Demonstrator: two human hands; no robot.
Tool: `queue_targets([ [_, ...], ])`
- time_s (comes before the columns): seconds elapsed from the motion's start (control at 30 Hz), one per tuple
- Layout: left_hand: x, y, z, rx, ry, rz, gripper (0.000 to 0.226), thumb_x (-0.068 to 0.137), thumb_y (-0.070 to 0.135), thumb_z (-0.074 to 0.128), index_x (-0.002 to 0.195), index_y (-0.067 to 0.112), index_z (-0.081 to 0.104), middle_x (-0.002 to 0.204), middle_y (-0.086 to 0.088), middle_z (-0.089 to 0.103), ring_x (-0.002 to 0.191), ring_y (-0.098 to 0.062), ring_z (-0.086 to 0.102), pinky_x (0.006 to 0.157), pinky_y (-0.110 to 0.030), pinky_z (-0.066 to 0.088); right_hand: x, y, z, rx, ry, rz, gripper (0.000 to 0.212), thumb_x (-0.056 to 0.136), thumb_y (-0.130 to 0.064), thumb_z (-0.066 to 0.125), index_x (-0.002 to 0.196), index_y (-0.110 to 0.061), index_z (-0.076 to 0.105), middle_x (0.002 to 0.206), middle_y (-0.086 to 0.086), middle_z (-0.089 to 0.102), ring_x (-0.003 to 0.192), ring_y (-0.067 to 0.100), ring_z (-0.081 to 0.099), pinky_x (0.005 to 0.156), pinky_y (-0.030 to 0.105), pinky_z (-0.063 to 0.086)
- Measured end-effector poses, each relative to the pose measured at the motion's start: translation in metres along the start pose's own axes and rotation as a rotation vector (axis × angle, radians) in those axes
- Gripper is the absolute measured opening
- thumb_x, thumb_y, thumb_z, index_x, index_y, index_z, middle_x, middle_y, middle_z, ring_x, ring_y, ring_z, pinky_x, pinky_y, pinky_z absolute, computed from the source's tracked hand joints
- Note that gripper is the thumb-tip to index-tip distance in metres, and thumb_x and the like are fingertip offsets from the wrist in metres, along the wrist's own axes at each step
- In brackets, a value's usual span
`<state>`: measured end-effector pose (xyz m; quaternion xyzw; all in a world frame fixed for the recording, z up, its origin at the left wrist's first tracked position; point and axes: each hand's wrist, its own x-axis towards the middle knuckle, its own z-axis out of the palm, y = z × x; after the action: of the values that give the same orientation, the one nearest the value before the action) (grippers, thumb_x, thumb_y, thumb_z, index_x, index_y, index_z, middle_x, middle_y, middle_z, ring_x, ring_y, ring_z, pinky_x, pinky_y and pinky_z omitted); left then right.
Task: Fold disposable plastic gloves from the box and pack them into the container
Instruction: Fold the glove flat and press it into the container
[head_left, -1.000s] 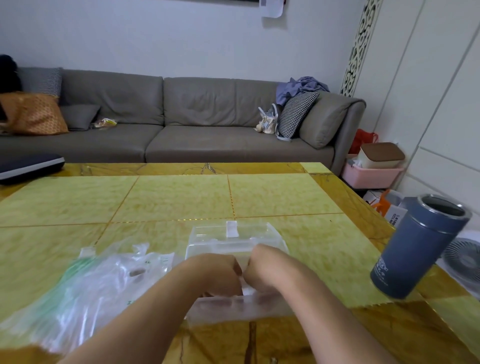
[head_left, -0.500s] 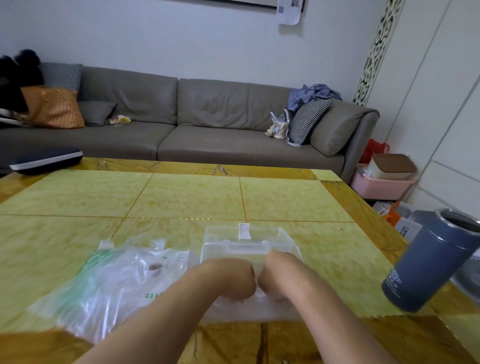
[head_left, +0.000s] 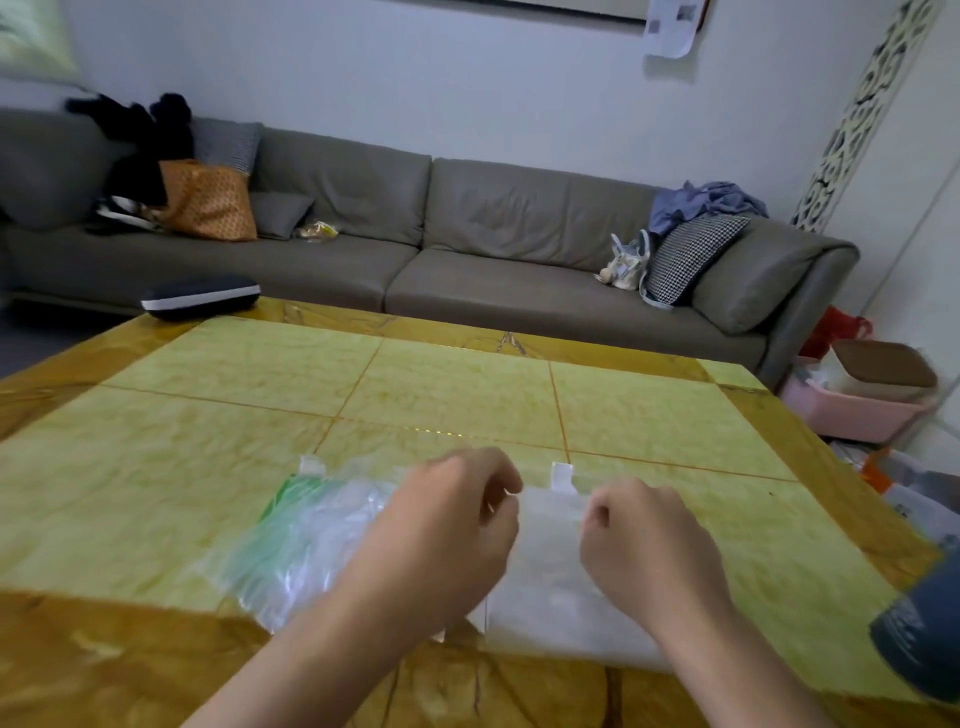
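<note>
Sofa (head_left: 415, 260): grey, along the far wall, cushions and bags on it.

Table (head_left: 467, 395): yellow-green tiled top, amber border.

Bag (head_left: 306, 540): clear plastic with green print, lying near the front edge, left of centre; holds loose gloves.

Glove (head_left: 550, 561): translucent film, spread flat on the table between the hands, just right of the bag. Judged very light, limp, slippery and easily creased or torn; best pinched at the edges or corners and pressed flat while folding.

Container: not clearly visible beneath the film; a white tab (head_left: 562, 475) shows at its far edge.

Flask (head_left: 924, 623): dark blue, at the right edge.

Left hand (head_left: 447, 530): fingers curled, apparently pinching the glove's left edge.

Right hand (head_left: 649, 540): fingers curled, apparently pinching its right edge.
</note>
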<state>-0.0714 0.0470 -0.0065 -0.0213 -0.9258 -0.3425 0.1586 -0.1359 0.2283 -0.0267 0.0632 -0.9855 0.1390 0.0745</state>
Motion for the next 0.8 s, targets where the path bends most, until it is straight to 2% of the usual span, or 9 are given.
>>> queue_targets([
  [0.1,-0.005,-0.033,-0.029,0.137,0.159,-0.123,0.005,0.098,0.033,0.062,0.103,0.033,0.061,0.091,0.019,0.059,0.078,0.003,0.056,0.063,-0.016,0.048,-0.001,-0.008,0.001,0.028,0.044,-0.006,0.024,0.085,-0.014,0.048,0.068,-0.021,0.063,0.062,-0.005,0.062,0.06,0.022,0.059,0.05,0.031,0.045],
  [0.17,-0.008,-0.055,-0.042,0.272,0.032,-0.265,0.029,0.093,0.055,0.064,0.109,0.033,0.056,0.099,0.018,0.057,0.083,0.002,0.056,0.068,-0.016,0.049,-0.002,-0.014,0.001,0.056,0.091,-0.033,0.021,0.085,-0.016,0.05,0.073,-0.023,0.066,0.06,-0.005,0.063,0.058,0.021,0.061,0.051,0.033,0.051],
  [0.23,-0.01,-0.072,-0.048,0.309,-0.138,-0.392,0.044,0.082,0.07,0.067,0.106,0.035,0.054,0.097,0.015,0.062,0.08,0.0,0.062,0.069,-0.026,0.057,-0.006,-0.02,0.002,0.084,0.119,-0.052,0.019,0.085,-0.016,0.053,0.072,-0.023,0.065,0.056,-0.005,0.061,0.055,0.018,0.059,0.048,0.031,0.048],
  [0.3,-0.011,-0.084,-0.048,0.261,-0.174,-0.434,0.032,0.082,0.06,0.074,0.098,0.036,0.058,0.089,0.011,0.068,0.071,-0.004,0.068,0.068,-0.034,0.062,-0.007,-0.025,0.004,0.098,0.127,-0.056,0.019,0.086,-0.016,0.054,0.071,-0.023,0.064,0.054,-0.005,0.06,0.053,0.016,0.058,0.046,0.028,0.04],
  [0.4,-0.011,-0.09,-0.045,0.212,-0.09,-0.418,0.006,0.092,0.035,0.069,0.09,0.035,0.063,0.084,0.013,0.07,0.063,-0.005,0.069,0.061,-0.035,0.063,-0.008,-0.029,0.007,0.125,0.107,-0.063,0.022,0.086,-0.015,0.054,0.068,-0.022,0.064,0.053,-0.006,0.06,0.051,0.016,0.058,0.045,0.026,0.034],
  [0.53,-0.008,-0.09,-0.045,0.144,-0.024,-0.406,0.014,0.093,0.029,0.066,0.08,0.033,0.068,0.08,0.015,0.07,0.059,-0.005,0.068,0.058,-0.034,0.062,-0.009,-0.032,0.008,0.14,0.091,-0.041,0.022,0.085,-0.015,0.054,0.069,-0.024,0.065,0.056,-0.007,0.062,0.051,0.014,0.057,0.046,0.026,0.034],
  [0.67,-0.006,-0.08,-0.06,-0.083,0.179,-0.343,0.012,0.094,0.029,0.07,0.083,0.034,0.071,0.076,0.013,0.072,0.065,-0.001,0.067,0.059,-0.02,0.056,-0.009,-0.03,0.006,0.186,0.13,-0.029,0.026,0.087,-0.013,0.056,0.068,-0.027,0.066,0.054,-0.009,0.061,0.049,0.011,0.054,0.045,0.026,0.036],
  [0.73,-0.005,-0.071,-0.069,-0.345,0.27,-0.288,0.006,0.094,0.027,0.07,0.09,0.028,0.073,0.078,0.007,0.075,0.069,-0.005,0.069,0.067,-0.026,0.058,-0.008,-0.029,0.006,0.263,0.176,-0.043,0.028,0.089,-0.012,0.057,0.068,-0.028,0.066,0.056,-0.01,0.063,0.046,0.01,0.054,0.044,0.03,0.042],
  [0.8,-0.005,-0.06,-0.075,-0.729,0.278,-0.237,0.006,0.093,0.022,0.071,0.093,0.018,0.075,0.083,-0.004,0.076,0.078,-0.017,0.072,0.076,-0.037,0.058,-0.008,-0.03,0.003,0.416,0.208,-0.067,0.029,0.093,-0.011,0.059,0.073,-0.029,0.067,0.061,-0.009,0.066,0.045,0.012,0.054,0.044,0.034,0.043],
])
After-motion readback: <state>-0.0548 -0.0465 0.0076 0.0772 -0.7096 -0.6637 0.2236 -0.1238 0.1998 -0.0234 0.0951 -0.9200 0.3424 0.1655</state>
